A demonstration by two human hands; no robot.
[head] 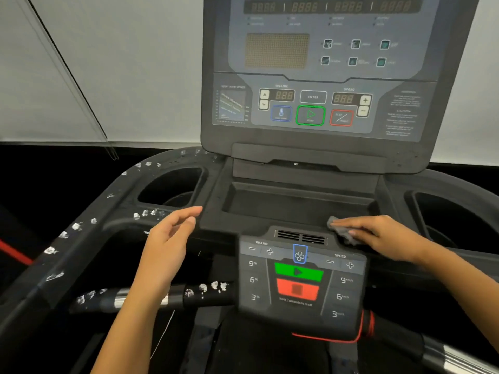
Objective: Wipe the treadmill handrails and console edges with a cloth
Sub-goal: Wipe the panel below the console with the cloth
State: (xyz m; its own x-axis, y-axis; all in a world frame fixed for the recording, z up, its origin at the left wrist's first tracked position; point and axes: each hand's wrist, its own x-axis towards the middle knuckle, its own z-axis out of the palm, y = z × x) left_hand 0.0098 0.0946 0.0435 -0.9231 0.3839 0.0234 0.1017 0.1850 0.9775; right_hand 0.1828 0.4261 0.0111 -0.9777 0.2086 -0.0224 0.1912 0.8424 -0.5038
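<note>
Mostly hidden grey cloth (340, 231) under right hand (378, 236) grip, left hand (168, 238) loose, empty.

The small grey cloth (340, 230) under the right hand (378, 236) looks soft, matt and a little fuzzy, lying against the matt black textured plastic console tray (270, 190), whose surface seems finely grained rather than smooth. At twelve o'clock the upright dark display panel (324, 66) has a smooth, faintly glossy plastic face, as does the lower keypad panel (299, 276) at six o'clock. At eight o'clock the black front handlebar (210, 292) looks matt and rubbery with flaky white patches and a shiny polished metal band (120, 298), while the curved black left handrail (81, 238) shows the same white flaking.
</note>
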